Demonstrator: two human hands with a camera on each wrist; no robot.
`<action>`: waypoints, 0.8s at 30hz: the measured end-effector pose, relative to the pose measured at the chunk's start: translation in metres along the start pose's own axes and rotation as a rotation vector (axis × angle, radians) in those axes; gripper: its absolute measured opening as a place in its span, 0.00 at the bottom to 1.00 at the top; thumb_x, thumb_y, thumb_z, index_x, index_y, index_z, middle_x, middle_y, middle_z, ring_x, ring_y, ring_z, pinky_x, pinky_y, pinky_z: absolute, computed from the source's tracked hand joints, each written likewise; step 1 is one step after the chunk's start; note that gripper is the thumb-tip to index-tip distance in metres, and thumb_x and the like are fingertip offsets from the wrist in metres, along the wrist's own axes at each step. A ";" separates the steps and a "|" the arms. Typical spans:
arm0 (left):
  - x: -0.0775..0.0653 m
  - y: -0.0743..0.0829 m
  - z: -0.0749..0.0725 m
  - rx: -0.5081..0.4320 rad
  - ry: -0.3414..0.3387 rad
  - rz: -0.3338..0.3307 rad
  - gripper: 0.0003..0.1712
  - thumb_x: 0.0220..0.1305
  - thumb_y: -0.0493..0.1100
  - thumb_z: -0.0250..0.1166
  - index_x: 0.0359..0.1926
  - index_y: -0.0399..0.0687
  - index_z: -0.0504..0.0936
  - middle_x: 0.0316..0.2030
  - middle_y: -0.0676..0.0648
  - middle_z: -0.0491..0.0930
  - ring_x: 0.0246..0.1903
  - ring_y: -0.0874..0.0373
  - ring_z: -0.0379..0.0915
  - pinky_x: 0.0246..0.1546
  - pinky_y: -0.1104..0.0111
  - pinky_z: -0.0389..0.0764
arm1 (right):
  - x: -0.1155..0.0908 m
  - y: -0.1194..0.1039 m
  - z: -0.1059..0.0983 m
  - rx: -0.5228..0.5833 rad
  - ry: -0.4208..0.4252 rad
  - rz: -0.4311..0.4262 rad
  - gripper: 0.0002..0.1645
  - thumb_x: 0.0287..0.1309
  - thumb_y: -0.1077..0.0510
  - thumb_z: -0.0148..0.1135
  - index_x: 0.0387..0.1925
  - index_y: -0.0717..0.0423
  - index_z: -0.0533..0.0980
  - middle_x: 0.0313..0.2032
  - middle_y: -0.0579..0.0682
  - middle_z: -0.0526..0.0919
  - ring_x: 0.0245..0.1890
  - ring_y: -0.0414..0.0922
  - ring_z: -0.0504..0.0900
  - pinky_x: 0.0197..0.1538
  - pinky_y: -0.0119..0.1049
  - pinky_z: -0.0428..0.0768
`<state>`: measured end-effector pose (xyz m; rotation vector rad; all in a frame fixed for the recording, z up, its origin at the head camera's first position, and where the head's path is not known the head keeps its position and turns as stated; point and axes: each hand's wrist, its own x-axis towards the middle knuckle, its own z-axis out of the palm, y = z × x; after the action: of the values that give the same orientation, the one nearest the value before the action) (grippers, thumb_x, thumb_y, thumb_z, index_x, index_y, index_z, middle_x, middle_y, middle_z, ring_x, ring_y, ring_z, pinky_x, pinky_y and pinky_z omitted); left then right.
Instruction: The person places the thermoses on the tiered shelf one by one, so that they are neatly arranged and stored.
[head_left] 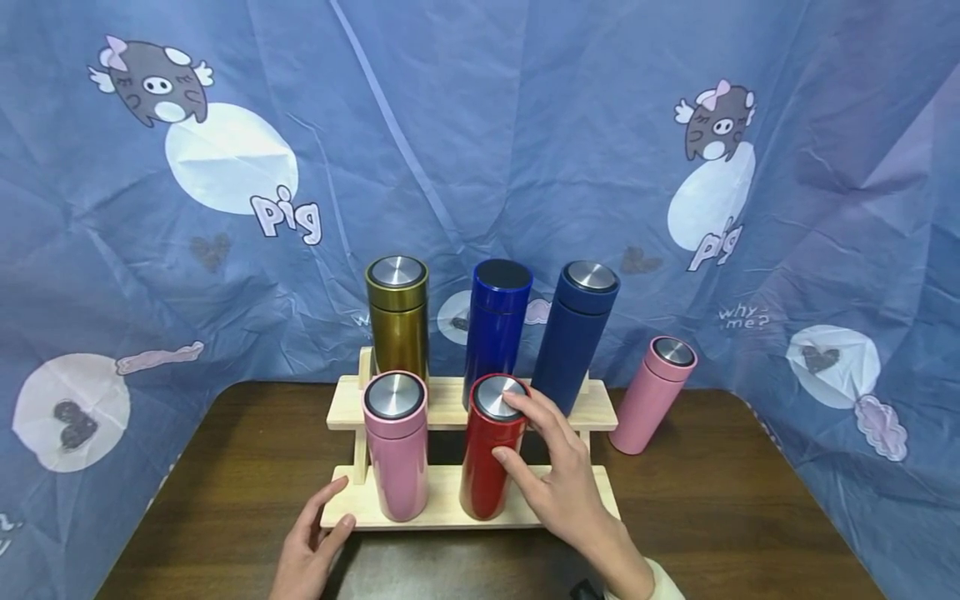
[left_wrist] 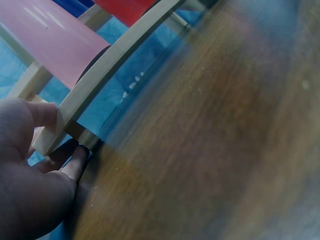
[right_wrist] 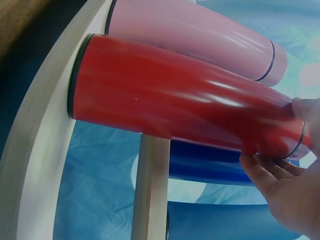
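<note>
A two-tier wooden rack (head_left: pixel 450 500) stands on the table. My left hand (head_left: pixel 309 542) holds the left end of its lower board, with the thumb at the front edge; the left wrist view shows the hand (left_wrist: pixel 30 165) around that end. On the lower board a red thermos bottle (head_left: pixel 483 467) stands upright to the right of a pink thermos bottle (head_left: pixel 401 475). My right hand (head_left: pixel 562 483) grips the red bottle near its top, one finger on the silver lid and the thumb on its side. In the right wrist view, fingertips touch the red bottle (right_wrist: pixel 175 95) just below the lid.
On the upper board stand a gold bottle (head_left: pixel 399 333), a bright blue bottle (head_left: pixel 497 333) and a dark blue bottle (head_left: pixel 573 342) that leans right. Another pink bottle (head_left: pixel 652 396) stands on the brown table (head_left: pixel 720 500), right of the rack. A blue printed cloth (head_left: pixel 465 125) hangs behind.
</note>
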<state>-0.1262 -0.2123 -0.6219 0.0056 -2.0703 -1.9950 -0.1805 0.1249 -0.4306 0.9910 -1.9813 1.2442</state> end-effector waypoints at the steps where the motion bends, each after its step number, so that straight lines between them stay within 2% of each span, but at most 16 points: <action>1: -0.001 0.002 0.001 -0.005 0.005 -0.010 0.30 0.78 0.33 0.69 0.77 0.40 0.74 0.67 0.72 0.76 0.62 0.77 0.75 0.58 0.81 0.77 | 0.000 0.000 -0.001 -0.004 -0.005 -0.003 0.35 0.70 0.60 0.77 0.74 0.57 0.75 0.69 0.64 0.80 0.63 0.53 0.86 0.67 0.30 0.81; 5: -0.001 0.004 0.001 -0.001 0.012 0.003 0.30 0.78 0.33 0.69 0.77 0.41 0.75 0.68 0.70 0.77 0.61 0.76 0.75 0.58 0.82 0.77 | 0.002 -0.002 -0.003 -0.027 -0.023 -0.010 0.41 0.61 0.68 0.80 0.74 0.56 0.75 0.69 0.64 0.80 0.61 0.54 0.86 0.66 0.31 0.82; 7: 0.002 -0.009 -0.003 0.000 0.002 0.004 0.31 0.79 0.35 0.70 0.78 0.46 0.75 0.70 0.65 0.77 0.63 0.75 0.75 0.59 0.81 0.77 | 0.002 -0.002 -0.004 -0.055 -0.030 0.005 0.45 0.57 0.70 0.80 0.75 0.53 0.75 0.70 0.62 0.80 0.62 0.54 0.86 0.67 0.32 0.81; 12: 0.003 -0.017 -0.003 -0.009 -0.003 0.051 0.30 0.79 0.35 0.69 0.78 0.45 0.76 0.72 0.60 0.77 0.64 0.75 0.74 0.59 0.82 0.76 | 0.004 -0.005 -0.011 -0.096 -0.034 0.014 0.43 0.63 0.61 0.81 0.77 0.51 0.74 0.72 0.58 0.80 0.70 0.55 0.82 0.73 0.36 0.77; 15: 0.003 -0.014 -0.002 -0.001 0.007 0.047 0.30 0.79 0.34 0.69 0.78 0.45 0.76 0.72 0.59 0.77 0.63 0.76 0.74 0.58 0.83 0.76 | 0.007 -0.007 -0.017 -0.079 -0.011 -0.014 0.40 0.70 0.52 0.79 0.77 0.56 0.74 0.72 0.60 0.79 0.72 0.54 0.79 0.74 0.35 0.75; 16: 0.002 -0.010 -0.001 0.008 0.012 0.026 0.30 0.79 0.35 0.69 0.77 0.46 0.76 0.71 0.61 0.77 0.63 0.77 0.74 0.58 0.83 0.76 | 0.009 -0.008 -0.019 -0.072 0.002 -0.022 0.39 0.72 0.50 0.77 0.77 0.57 0.73 0.71 0.60 0.79 0.72 0.53 0.79 0.74 0.35 0.75; 19: 0.000 -0.001 0.002 0.024 0.031 0.016 0.29 0.78 0.34 0.69 0.76 0.45 0.77 0.70 0.61 0.77 0.62 0.78 0.74 0.56 0.84 0.76 | 0.011 -0.010 -0.025 -0.081 0.049 -0.054 0.39 0.76 0.43 0.71 0.75 0.61 0.74 0.69 0.61 0.81 0.69 0.51 0.80 0.71 0.33 0.76; 22: -0.003 0.011 0.006 0.037 0.044 0.026 0.29 0.77 0.34 0.70 0.76 0.45 0.78 0.70 0.59 0.77 0.60 0.80 0.73 0.55 0.84 0.76 | 0.015 -0.011 -0.034 -0.083 0.093 -0.079 0.39 0.77 0.41 0.70 0.73 0.65 0.75 0.66 0.62 0.82 0.65 0.49 0.82 0.68 0.33 0.79; 24: -0.004 0.015 0.007 0.016 0.043 0.062 0.30 0.76 0.31 0.68 0.76 0.42 0.78 0.70 0.57 0.78 0.60 0.79 0.74 0.54 0.84 0.76 | 0.017 -0.011 -0.040 -0.080 0.117 -0.093 0.39 0.77 0.42 0.70 0.71 0.67 0.75 0.65 0.63 0.83 0.64 0.48 0.82 0.67 0.34 0.80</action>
<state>-0.1208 -0.2034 -0.6078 -0.0125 -2.0343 -1.9249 -0.1763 0.1539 -0.3964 0.9384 -1.8596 1.1368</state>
